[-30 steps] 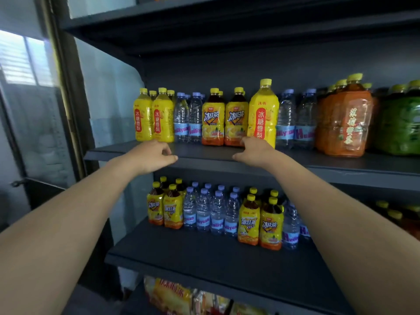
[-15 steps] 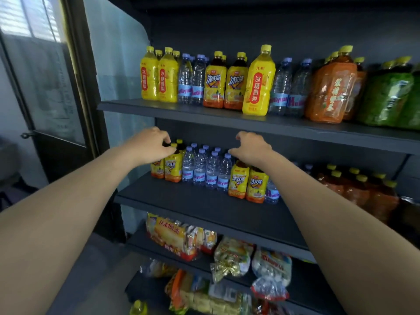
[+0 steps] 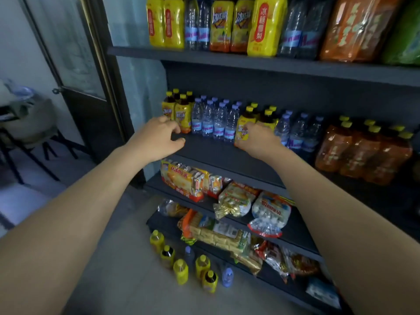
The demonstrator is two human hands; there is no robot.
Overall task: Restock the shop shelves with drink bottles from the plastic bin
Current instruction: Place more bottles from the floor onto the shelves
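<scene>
My left hand (image 3: 159,138) hangs in front of the middle shelf (image 3: 211,153), fingers loosely curled and holding nothing. Level with it, my right hand (image 3: 259,139) is also loosely curled and overlaps the front iced tea bottle (image 3: 242,130) in its row; I see no grip on it. Small water bottles (image 3: 213,120) and more iced tea bottles (image 3: 181,114) stand on this shelf. Several loose drink bottles (image 3: 181,270) stand on the floor at the foot of the shelving. No plastic bin is in view.
The upper shelf (image 3: 250,62) carries large yellow, water and orange bottles. Orange tea bottles (image 3: 354,151) fill the middle shelf's right side. Snack bags (image 3: 184,180) lie on the lower shelves. A glass door (image 3: 75,64) and a chair (image 3: 29,123) are at the left.
Both hands have dropped from the upper shelf's edge to the middle shelf's level. The view has tilted down, bringing the lower shelves and the floor bottles into sight.
</scene>
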